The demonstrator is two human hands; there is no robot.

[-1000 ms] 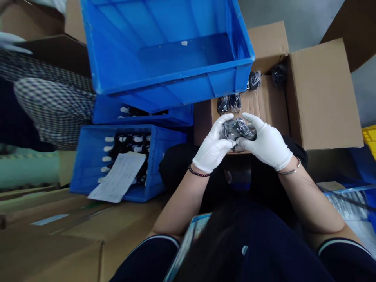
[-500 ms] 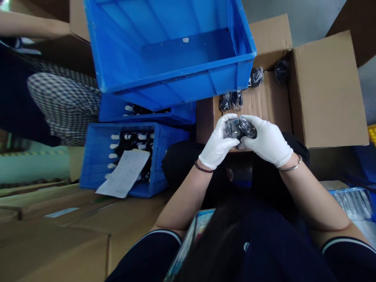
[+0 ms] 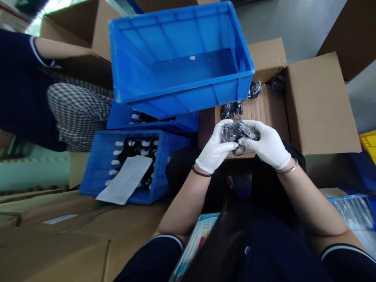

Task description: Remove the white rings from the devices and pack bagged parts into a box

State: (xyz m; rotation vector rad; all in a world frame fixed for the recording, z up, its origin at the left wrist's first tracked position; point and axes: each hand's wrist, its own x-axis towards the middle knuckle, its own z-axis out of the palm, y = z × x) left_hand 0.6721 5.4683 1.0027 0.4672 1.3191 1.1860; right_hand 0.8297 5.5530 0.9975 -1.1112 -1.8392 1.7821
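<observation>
Between my two white-gloved hands is a dark item in clear plastic wrap; its exact kind is hidden by the wrap. My left hand grips its left end, thumb at the near side. From the right, my right hand closes on the other end, thumb across the front. Both hold it over the near edge of an open cardboard box. Inside that box lie similar dark wrapped pieces, with another wrapped piece farther back and a dark round bundle in the far right corner.
A large blue crate stands tilted beyond my hands, holding only a small white scrap. To the left, a lower blue crate holds black items with white tips under a paper sheet. Another person's arm reaches in at upper left. Cardboard boxes fill the lower left.
The view has shifted, so the crates and box sit lower in the picture. The wrapped item has turned slightly between my hands, and more of its lower part shows below my thumbs.
</observation>
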